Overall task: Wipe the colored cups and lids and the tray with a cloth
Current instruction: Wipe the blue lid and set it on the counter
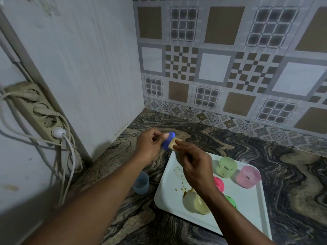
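Observation:
My left hand (150, 145) pinches a blue lid (168, 141) above the counter, beyond the tray's far left corner. My right hand (192, 165) grips a small beige cloth (173, 144) and presses it against the lid. The white tray (168, 188) lies at the lower right with brown stains near its left side. On it stand a green cup (226, 167), a pink cup (248, 176) and a yellow cup (200, 204). A pink lid (219, 184) and a green lid (231, 200) lie partly hidden behind my right forearm. A blue cup (141, 183) stands on the counter left of the tray.
The marbled counter (292, 174) runs to a tiled back wall (212, 68). A white side panel (88, 76) closes the left. A power strip (39, 110) with plugged cables hangs at the far left.

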{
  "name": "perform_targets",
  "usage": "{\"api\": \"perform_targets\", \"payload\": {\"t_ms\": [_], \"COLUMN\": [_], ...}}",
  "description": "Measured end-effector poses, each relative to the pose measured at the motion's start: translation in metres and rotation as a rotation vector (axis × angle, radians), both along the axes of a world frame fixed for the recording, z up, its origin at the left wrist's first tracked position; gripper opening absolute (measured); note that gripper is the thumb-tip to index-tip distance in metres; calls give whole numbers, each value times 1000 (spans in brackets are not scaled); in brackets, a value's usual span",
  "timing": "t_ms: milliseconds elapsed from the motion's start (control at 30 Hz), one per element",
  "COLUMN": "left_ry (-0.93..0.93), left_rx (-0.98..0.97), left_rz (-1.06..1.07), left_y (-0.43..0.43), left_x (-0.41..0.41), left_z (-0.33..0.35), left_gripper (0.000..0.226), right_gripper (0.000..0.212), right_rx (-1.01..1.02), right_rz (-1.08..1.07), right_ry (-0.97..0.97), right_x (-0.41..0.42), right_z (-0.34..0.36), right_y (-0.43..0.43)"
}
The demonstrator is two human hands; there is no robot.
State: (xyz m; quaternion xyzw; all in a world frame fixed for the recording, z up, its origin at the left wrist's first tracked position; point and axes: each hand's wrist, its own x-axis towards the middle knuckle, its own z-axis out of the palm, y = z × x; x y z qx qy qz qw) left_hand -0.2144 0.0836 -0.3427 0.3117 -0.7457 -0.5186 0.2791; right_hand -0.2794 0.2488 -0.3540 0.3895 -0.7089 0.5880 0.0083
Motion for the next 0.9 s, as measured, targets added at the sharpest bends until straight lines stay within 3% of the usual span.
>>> {"api": "perform_targets", "payload": {"t_ms": [100, 200, 333, 467, 533, 633, 700, 800, 900], "left_ry": [14, 23, -16, 20, 33, 8, -55, -226, -363], "left_rx": [81, 98, 28, 89, 112, 117, 31, -191, -332], "left_rz": [66, 58, 68, -20, 23, 83, 92, 76, 22], "left_y": [-1, 12, 23, 10, 2, -9, -14, -15, -13], "left_x": [2, -7, -12, -3, 3, 16, 29, 61, 92], "left_z": [1, 8, 11, 6, 4, 0, -5, -21, -41], "left_gripper": [28, 32, 32, 13, 7, 6, 10, 18, 6], "right_gripper": [43, 40, 33, 31, 33, 44, 47, 36, 13], "right_rx": [-124, -196, -169, -192, -119, 203, 369, 378, 393], "right_rz": [-57, 46, 146, 187, 266, 350, 323, 151, 33], "right_ry": [-512, -737, -798, -866, -739, -371, -291, -576, -818], "right_x": [-3, 3, 8, -1, -3, -10, -17, -24, -27], "right_z": [10, 24, 33, 34, 31, 27, 22, 9, -2], "right_y": [-4, -17, -30, -33, -33, -32, -35, -44, -47]}}
